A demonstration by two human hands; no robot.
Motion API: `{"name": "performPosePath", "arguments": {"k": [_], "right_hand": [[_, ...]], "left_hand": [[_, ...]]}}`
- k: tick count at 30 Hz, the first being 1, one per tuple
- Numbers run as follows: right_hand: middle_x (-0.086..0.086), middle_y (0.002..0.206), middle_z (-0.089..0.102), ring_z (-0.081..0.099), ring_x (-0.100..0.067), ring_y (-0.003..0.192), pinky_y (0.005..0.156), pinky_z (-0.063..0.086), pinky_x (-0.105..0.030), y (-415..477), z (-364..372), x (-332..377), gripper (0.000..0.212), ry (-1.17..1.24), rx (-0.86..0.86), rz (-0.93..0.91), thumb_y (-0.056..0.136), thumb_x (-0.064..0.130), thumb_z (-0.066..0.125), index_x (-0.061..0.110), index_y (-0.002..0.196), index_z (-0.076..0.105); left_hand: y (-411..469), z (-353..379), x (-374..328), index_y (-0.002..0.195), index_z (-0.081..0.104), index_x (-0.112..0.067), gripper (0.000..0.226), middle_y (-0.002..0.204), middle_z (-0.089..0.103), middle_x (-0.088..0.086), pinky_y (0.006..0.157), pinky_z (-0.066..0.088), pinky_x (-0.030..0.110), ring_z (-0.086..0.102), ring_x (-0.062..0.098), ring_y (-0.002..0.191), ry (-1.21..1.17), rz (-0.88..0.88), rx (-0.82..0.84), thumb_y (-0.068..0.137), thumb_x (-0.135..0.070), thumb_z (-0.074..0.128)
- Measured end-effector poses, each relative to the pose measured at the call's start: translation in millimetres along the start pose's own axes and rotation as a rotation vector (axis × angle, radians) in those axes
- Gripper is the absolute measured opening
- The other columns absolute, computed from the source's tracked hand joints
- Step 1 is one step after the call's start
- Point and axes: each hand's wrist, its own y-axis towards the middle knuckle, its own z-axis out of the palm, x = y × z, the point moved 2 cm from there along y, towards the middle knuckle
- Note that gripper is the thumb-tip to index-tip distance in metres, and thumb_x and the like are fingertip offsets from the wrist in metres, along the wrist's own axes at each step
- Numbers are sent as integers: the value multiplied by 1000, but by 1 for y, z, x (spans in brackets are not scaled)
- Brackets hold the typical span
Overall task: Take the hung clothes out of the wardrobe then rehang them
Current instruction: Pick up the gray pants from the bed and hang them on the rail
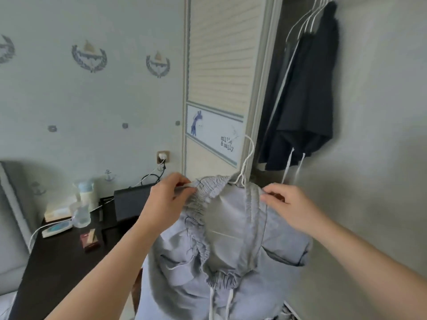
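A pair of light grey-blue shorts (231,248) with an elastic waistband and white drawstrings hangs on a white wire hanger (247,162) in front of me. My left hand (166,199) pinches the hanger's left end together with the gathered waistband. My right hand (286,204) pinches the waistband at the hanger's right end. The hanger's hook points up, free of any rail. Dark clothes (305,93) hang on white hangers (307,19) inside the open wardrobe at the upper right.
The wardrobe's slatted sliding door (219,65) stands left of the opening. A dark desk (60,262) at the lower left carries bottles, a small box, a black device and cables. A wall socket (163,156) is above it. A plain wall fills the right.
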Motion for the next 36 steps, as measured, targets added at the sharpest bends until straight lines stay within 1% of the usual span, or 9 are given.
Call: {"name": "performPosePath", "arguments": {"k": [9, 13, 17, 20, 23, 28, 31, 33, 36], "right_hand": [[8, 62, 46, 39, -5, 59, 58, 32, -25, 32, -132, -2, 26, -193, -297, 97, 98, 20, 56, 12, 73, 57], [8, 60, 47, 39, -8, 57, 54, 33, -22, 41, -183, 5, 27, -300, -404, 229, 98, 22, 55, 13, 72, 57], [6, 57, 48, 41, -11, 56, 55, 34, -26, 55, -228, 10, 33, -421, -516, 402, 97, 24, 56, 11, 67, 54], [10, 49, 42, 37, -11, 51, 51, 32, -25, 65, -256, 15, 38, -437, -619, 502, 96, 23, 57, 14, 60, 46], [1, 53, 36, 33, -17, 54, 48, 24, -24, 80, -277, 25, 37, -342, -733, 606, 91, 15, 58, 16, 59, 40], [-12, 62, 56, 55, -24, 52, 50, 48, -25, 122, -297, 31, 10, -22, -844, 800, 86, 4, 50, 4, 77, 53], [-14, 70, 61, 60, -28, 63, 67, 52, -34, 150, -309, 18, 15, 175, -849, 811, 89, 2, 44, 2, 79, 55], [-17, 90, 67, 64, -30, 78, 73, 53, -36, 169, -316, 6, 19, 304, -810, 782, 92, 5, 43, 0, 97, 60], [-16, 103, 68, 65, -29, 87, 73, 55, -34, 200, -320, -13, 22, 457, -761, 676, 96, 7, 45, 0, 112, 59]], "left_hand": [[154, 76, -94, 77, 57, -21, 19, 64, 58, -7, 61, 40, 15, 54, 5, 63, -101, 361, 161, 93, -21, 67], [214, 116, -135, 76, 59, -23, 20, 66, 58, -4, 62, 40, 15, 50, 3, 61, -145, 469, 302, 93, -31, 67], [260, 149, -166, 95, 64, -34, 3, 94, 65, -18, 77, 41, 12, 58, -6, 91, -174, 595, 383, 95, -36, 63], [287, 166, -184, 112, 63, -37, 16, 111, 61, -22, 94, 40, 15, 52, -7, 109, -158, 729, 405, 96, -36, 61], [304, 177, -201, 117, 63, -35, 22, 115, 60, -21, 94, 40, 15, 52, -6, 111, -158, 793, 491, 96, -36, 62], [321, 178, -236, 109, 66, -34, 15, 107, 66, -20, 87, 42, 13, 57, -7, 103, -242, 843, 595, 96, -38, 60], [335, 175, -254, 107, 67, -35, 16, 104, 67, -20, 90, 45, 17, 59, -7, 99, -235, 878, 604, 97, -42, 56], [344, 173, -265, 102, 66, -38, 15, 101, 68, -19, 91, 47, 20, 59, -7, 96, -240, 884, 617, 97, -46, 54], [359, 172, -282, 92, 66, -39, 20, 94, 70, -16, 90, 51, 28, 64, -1, 89, -263, 878, 621, 94, -54, 53]]}}
